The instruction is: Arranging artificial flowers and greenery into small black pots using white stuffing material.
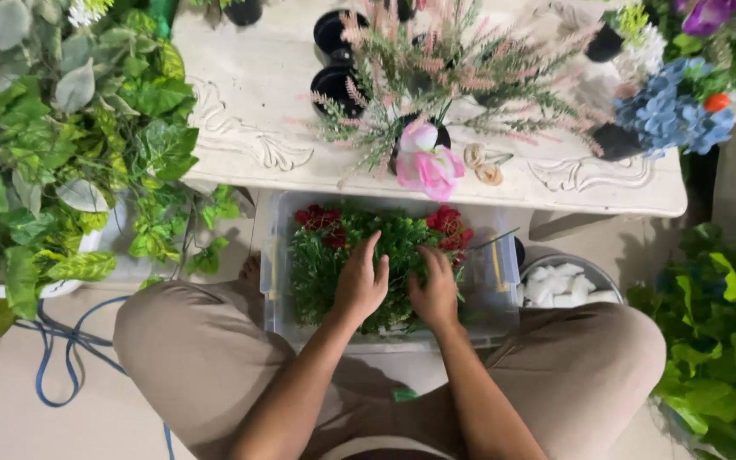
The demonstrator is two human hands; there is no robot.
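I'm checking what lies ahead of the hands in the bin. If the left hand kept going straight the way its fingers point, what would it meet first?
The left hand points up-frame across the green foliage it rests on. Going on, it would probably brush the dark red flowers, then the far wall of the clear plastic bin. Depth is hard to judge.

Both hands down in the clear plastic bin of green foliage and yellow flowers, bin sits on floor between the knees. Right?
Not quite: the flowers in the clear plastic bin are red, not yellow, as the head view shows. The rest holds: left hand and right hand rest on the green foliage, with the bin on the floor between the knees.
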